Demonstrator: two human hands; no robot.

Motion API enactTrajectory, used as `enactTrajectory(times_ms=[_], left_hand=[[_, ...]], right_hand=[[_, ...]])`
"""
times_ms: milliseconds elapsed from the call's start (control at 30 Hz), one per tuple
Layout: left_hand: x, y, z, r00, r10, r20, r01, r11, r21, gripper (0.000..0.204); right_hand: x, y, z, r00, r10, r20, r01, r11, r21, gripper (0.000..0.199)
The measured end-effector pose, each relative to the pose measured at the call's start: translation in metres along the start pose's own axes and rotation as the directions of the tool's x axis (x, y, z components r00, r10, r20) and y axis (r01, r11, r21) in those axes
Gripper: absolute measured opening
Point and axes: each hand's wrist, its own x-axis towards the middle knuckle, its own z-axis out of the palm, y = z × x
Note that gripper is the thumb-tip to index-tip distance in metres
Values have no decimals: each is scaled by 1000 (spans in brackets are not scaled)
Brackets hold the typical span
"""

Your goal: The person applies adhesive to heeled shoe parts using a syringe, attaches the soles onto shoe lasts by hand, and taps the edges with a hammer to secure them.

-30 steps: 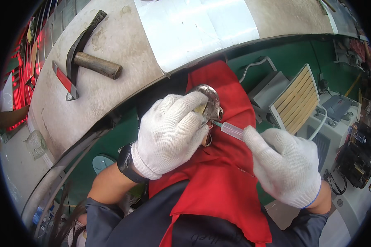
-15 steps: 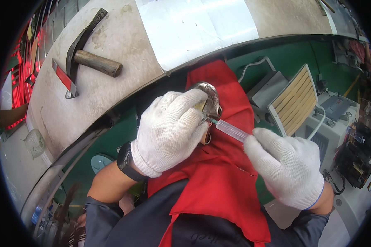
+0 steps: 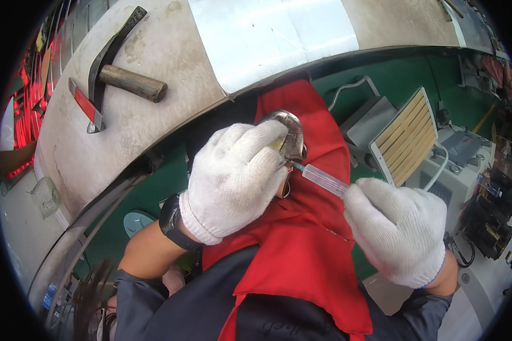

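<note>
My left hand (image 3: 237,177), in a white knit glove, is closed around a shiny silvery piece (image 3: 293,132) with a rounded, curved edge. A tan part shows beneath it, and my fingers hide most of the rest, so its kind is unclear. My right hand (image 3: 395,230), also gloved, grips the back end of a clear syringe (image 3: 324,181). The barrel slants up and left, and its thin tip with a greenish base reaches the silvery piece beside my left fingertips. Whether the tip touches it cannot be seen. Both hands are above the red apron (image 3: 301,250) on my lap.
A hammer with a wooden handle (image 3: 133,83) and a red-and-silver cutter (image 3: 87,107) lie on the curved worktable (image 3: 176,131) ahead. A white sheet (image 3: 273,40) covers part of it. At right stands a machine with a slatted wooden panel (image 3: 405,136).
My right hand has shifted slightly to the right, and the syringe with it. My left hand and the silvery piece stay almost in place.
</note>
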Motion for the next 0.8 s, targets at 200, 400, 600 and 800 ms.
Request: enactTrajectory(times_ms=[200, 400, 600, 800], left_hand=[[-2, -1, -1, 1000, 0, 20, -1, 1000, 20, 30], [-1, -1, 0, 999, -4, 35, 5, 1000, -9, 29], [-1, -3, -4, 999, -13, 33, 13, 1000, -7, 29], [-7, -5, 0, 999, -34, -24, 33, 998, -53, 31]], right_hand=[[1, -3, -1, 1000, -8, 2, 8, 1000, -20, 42], [2, -6, -3, 1000, 13, 2, -13, 1000, -11, 42], [5, -5, -2, 993, 83, 78, -83, 997, 3, 45], [-24, 16, 39, 855, 513, 73, -436, 637, 635, 34]])
